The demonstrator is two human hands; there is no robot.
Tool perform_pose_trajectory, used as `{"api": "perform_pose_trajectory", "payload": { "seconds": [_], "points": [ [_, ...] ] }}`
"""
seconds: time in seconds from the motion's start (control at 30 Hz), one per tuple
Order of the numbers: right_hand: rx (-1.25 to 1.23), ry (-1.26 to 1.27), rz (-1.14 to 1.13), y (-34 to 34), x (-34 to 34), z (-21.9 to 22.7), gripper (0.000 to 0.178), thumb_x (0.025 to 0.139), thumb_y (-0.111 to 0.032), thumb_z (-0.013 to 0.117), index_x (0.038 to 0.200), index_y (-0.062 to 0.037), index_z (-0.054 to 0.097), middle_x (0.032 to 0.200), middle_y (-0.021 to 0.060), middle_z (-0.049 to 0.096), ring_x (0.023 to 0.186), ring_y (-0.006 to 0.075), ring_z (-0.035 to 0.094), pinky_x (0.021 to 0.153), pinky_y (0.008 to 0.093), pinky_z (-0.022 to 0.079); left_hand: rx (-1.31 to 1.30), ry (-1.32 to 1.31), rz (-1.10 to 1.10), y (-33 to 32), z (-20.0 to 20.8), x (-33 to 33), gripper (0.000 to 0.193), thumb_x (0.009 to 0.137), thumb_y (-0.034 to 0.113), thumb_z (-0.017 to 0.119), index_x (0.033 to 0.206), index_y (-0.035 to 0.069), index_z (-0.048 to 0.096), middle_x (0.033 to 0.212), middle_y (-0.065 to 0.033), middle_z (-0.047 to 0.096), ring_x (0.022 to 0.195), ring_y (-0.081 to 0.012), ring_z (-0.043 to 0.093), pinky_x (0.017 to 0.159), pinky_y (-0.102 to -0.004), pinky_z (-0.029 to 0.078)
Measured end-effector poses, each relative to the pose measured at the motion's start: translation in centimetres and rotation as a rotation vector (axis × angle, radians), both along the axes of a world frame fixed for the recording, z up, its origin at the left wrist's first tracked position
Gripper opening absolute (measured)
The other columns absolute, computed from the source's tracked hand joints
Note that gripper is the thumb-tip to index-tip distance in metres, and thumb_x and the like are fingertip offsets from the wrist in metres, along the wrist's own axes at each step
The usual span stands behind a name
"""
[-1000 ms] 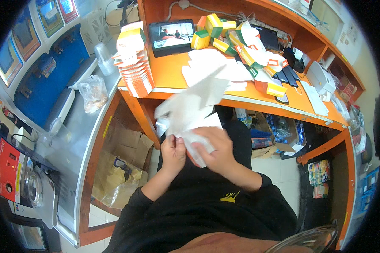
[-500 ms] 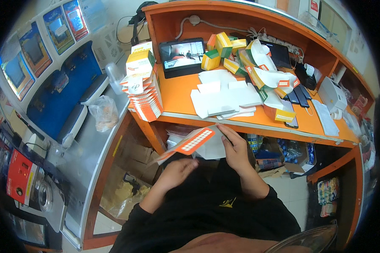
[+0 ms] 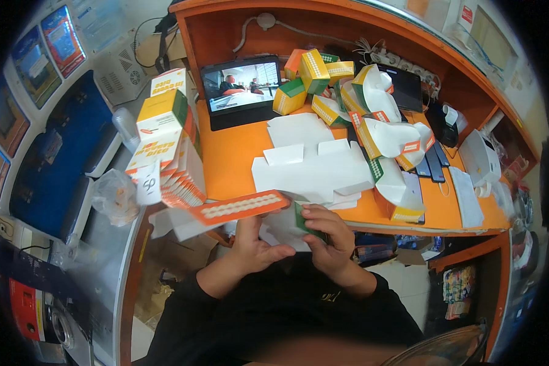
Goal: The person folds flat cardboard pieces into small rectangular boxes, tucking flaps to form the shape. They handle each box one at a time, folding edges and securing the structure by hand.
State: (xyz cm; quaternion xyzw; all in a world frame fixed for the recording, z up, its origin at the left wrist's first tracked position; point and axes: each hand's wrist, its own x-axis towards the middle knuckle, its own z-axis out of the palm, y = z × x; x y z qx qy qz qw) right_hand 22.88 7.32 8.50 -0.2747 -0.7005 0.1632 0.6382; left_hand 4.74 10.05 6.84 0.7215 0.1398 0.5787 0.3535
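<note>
A partly folded carton (image 3: 241,208), orange with a row of pale ovals outside and white inside, is held in front of my body at the desk's near edge. My left hand (image 3: 249,251) grips it from below; the fingers go up behind the board and the thumb points right. On the carton's right end, a green-edged flap is pinched between the thumb and fingers of my right hand (image 3: 332,241). White-side-up flat cartons (image 3: 305,174) lie on the desk just beyond. A tall stack of flat orange-and-white cartons (image 3: 175,168) stands at left, a yellow box (image 3: 158,114) on top.
Folded yellow-and-green boxes (image 3: 314,72) and open white-lined ones (image 3: 387,137) are heaped at the back right of the orange desk (image 3: 229,161). A tablet (image 3: 243,88) leans at the back. Phones (image 3: 434,161) and a white device (image 3: 479,157) sit at right; a plastic bag (image 3: 114,198) is at left.
Both hands and the carton have come closer together, and the carton has swung so its orange strip lies more level. My right hand now pinches a green-edged flap. The whole view has shifted.
</note>
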Motion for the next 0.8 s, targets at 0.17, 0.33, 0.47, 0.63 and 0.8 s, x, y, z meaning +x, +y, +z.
{"api": "perform_pose_trajectory", "payload": {
  "seconds": [0.17, 0.33, 0.47, 0.63, 0.8],
  "points": [
    [-0.228, 0.032, 0.000, 4.2, 3.2, 1.4, 0.016, 0.087, 0.002, 0.065, 0.103, 0.0024, 0.067, 0.108, 0.0176, 0.068, 0.103, 0.0292, 0.066, 0.089, 0.0353, 0.052, -0.006, -0.043, 0.010, 5.2, 2.6, 4.0, 0.055, 0.084, 0.028, 0.078, 0.118, 0.003, 0.043, 0.124, -0.0178, 0.051, 0.115, -0.0272, 0.055, 0.099, -0.0409, 0.045],
    [-0.323, 0.058, -0.140, 6.6, 6.4, 4.5, 0.015, 0.086, 0.004, 0.063, 0.101, 0.0026, 0.067, 0.109, 0.0182, 0.068, 0.101, 0.0289, 0.067, 0.089, 0.0351, 0.053, -0.361, -0.020, -0.029, 8.0, 6.0, 7.9, 0.053, 0.090, 0.033, 0.070, 0.123, 0.003, 0.041, 0.125, -0.0165, 0.049, 0.122, -0.0271, 0.051, 0.103, -0.0424, 0.042],
    [-0.056, -0.201, -0.310, 7.5, 9.1, 9.1, 0.022, 0.079, -0.001, 0.071, 0.100, -0.0055, 0.069, 0.110, 0.0088, 0.069, 0.106, 0.0283, 0.065, 0.089, 0.0411, 0.048, -0.455, -0.123, -0.100, 9.0, 10.5, 11.4, 0.055, 0.089, 0.016, 0.070, 0.132, 0.000, 0.041, 0.131, -0.0141, 0.049, 0.123, -0.0249, 0.052, 0.104, -0.0388, 0.042],
    [0.067, -0.369, -0.408, 7.1, 12.6, 15.1, 0.025, 0.075, -0.006, 0.075, 0.099, -0.0096, 0.069, 0.108, 0.0047, 0.070, 0.108, 0.0280, 0.064, 0.090, 0.0432, 0.044, -0.791, -0.256, -0.059, 8.6, 16.5, 15.3, 0.040, 0.094, 0.013, 0.064, 0.129, 0.000, 0.048, 0.126, -0.0127, 0.056, 0.115, -0.0222, 0.056, 0.100, -0.0361, 0.044],
    [0.013, -0.097, -0.432, 6.8, 15.8, 18.0, 0.019, 0.077, -0.004, 0.073, 0.095, -0.0063, 0.069, 0.104, 0.0098, 0.070, 0.105, 0.0314, 0.065, 0.090, 0.0420, 0.046, -0.502, 0.076, 0.163, 7.9, 18.6, 17.9, 0.032, 0.096, 0.012, 0.061, 0.125, 0.000, 0.056, 0.122, -0.0087, 0.061, 0.110, -0.0161, 0.058, 0.093, -0.0314, 0.047]
  ]
}}
